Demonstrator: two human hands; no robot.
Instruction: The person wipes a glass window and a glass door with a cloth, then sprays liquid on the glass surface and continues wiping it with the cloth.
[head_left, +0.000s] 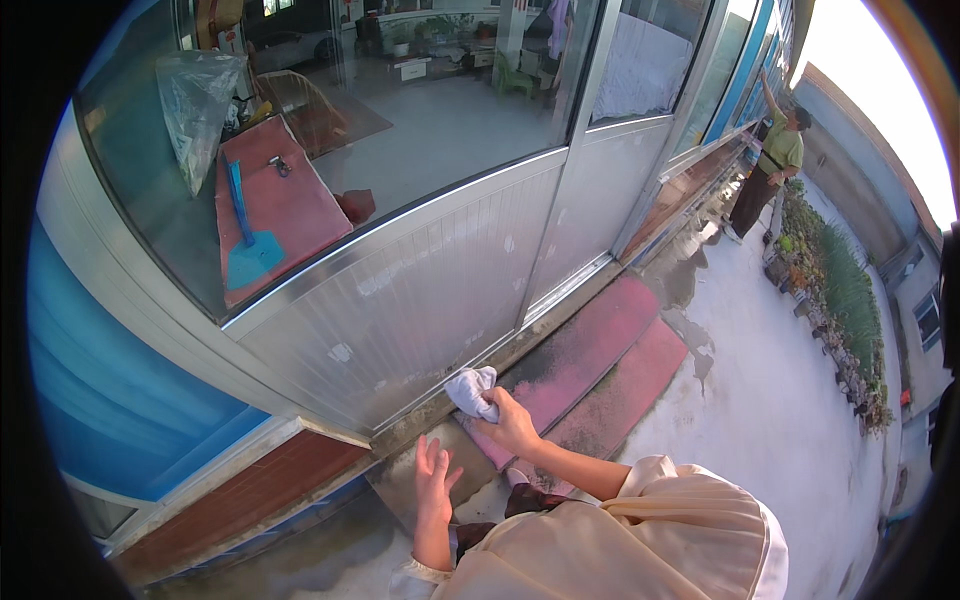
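Note:
A crumpled white cloth (470, 391) is gripped in my right hand (512, 424), held out in front of the metal-framed glass door. Lower and to the left, my left hand (435, 480) is raised with its fingers apart and holds nothing. Both hands appear apart from the door's lower metal panel (420, 300), which bears several pale patches. Above that panel is the large glass pane (450, 127), through which a room shows. Behind the glass, a blue fly swatter (247, 240) lies on a red mat (281, 195).
Two pink mats (600, 330) (637, 375) lie at the door sill. Wet patches (686, 274) mark the pale concrete. Farther along the wall, a person (772, 165) reaches up to a window. A planted bed (832, 292) edged with stones runs along the right.

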